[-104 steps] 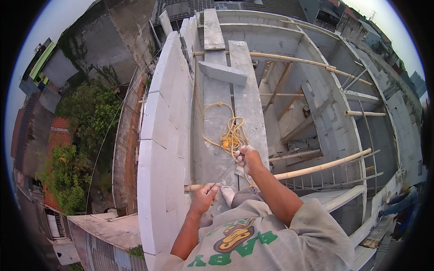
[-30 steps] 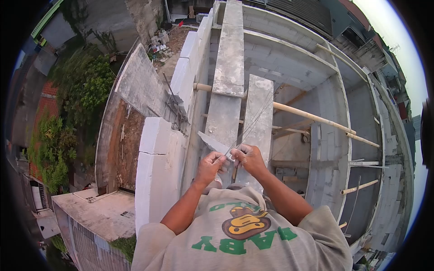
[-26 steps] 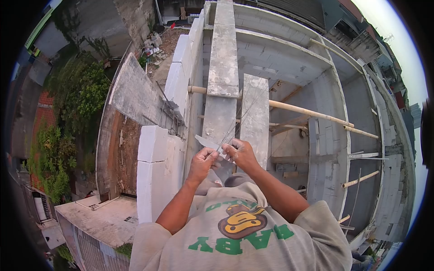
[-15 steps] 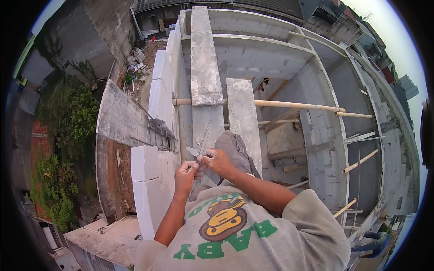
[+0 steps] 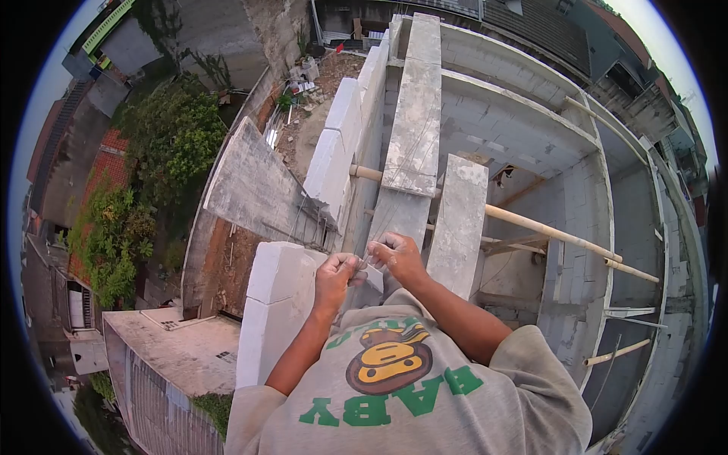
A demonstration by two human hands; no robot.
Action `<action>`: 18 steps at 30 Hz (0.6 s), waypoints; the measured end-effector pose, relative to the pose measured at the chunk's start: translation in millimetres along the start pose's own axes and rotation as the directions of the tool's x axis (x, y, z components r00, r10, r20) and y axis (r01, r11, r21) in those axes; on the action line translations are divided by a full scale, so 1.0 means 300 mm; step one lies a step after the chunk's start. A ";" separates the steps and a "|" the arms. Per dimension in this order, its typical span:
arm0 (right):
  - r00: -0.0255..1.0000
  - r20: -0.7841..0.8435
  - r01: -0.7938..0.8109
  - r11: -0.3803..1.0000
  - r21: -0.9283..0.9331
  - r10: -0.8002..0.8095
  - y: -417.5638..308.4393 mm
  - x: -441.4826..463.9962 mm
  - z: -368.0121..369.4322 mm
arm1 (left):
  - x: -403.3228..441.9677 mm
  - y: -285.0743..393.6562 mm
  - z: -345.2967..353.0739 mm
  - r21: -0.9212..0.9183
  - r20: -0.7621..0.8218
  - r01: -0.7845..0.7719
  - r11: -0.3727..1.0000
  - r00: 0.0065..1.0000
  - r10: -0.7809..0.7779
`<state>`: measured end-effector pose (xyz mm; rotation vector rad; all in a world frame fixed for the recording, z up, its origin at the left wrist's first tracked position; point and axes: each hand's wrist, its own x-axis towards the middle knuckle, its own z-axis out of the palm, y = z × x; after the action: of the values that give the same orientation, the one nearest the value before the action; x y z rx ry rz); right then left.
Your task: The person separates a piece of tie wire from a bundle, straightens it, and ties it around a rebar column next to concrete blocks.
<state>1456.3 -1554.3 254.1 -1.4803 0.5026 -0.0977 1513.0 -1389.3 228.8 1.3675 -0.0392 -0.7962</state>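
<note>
My left hand (image 5: pixel 337 279) is closed in a pinch, with its thumb and forefinger on a thin strand (image 5: pixel 364 262), string or wire, I cannot tell which. My right hand (image 5: pixel 396 258), just to the right and slightly higher, also pinches the strand with curled fingers. A pale flat piece (image 5: pixel 374 279) shows below the hands, partly hidden; whether it is held I cannot tell. Left of my left hand stand white blocks (image 5: pixel 277 277) stacked on the wall. Beyond my right hand lies a grey plank (image 5: pixel 459 220), with a longer plank (image 5: pixel 413 114) farther ahead.
A bamboo pole (image 5: pixel 546 227) runs beneath the planks to the right. Deep rooms with grey block walls (image 5: pixel 572 280) drop away on the right. Past the wall on the left are a tilted concrete slab (image 5: pixel 258 186), rubble ground (image 5: pixel 322 98) and trees (image 5: pixel 178 129) far below.
The view has turned, so the planks and walls sit farther right and slanted. My hands have risen a little and moved slightly apart, both still pinching.
</note>
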 end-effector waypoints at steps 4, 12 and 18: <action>0.999 0.047 0.013 0.990 0.141 -0.020 -0.006 0.209 -0.061 | 0.148 0.048 0.041 -0.026 -0.140 -0.028 0.999 0.990 0.024; 0.987 0.157 -0.040 0.937 0.346 -0.016 -0.197 0.505 -0.230 | 0.363 0.136 0.206 0.384 -0.359 -0.029 0.923 0.917 0.177; 0.977 0.214 -0.065 0.949 0.307 -0.002 -0.262 0.673 -0.391 | 0.428 0.118 0.304 0.419 -0.353 -0.006 0.908 0.920 0.169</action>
<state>1611.1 -1744.7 275.9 -1.1545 0.3201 0.0067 1583.0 -1534.8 228.7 1.8930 0.0388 -0.4403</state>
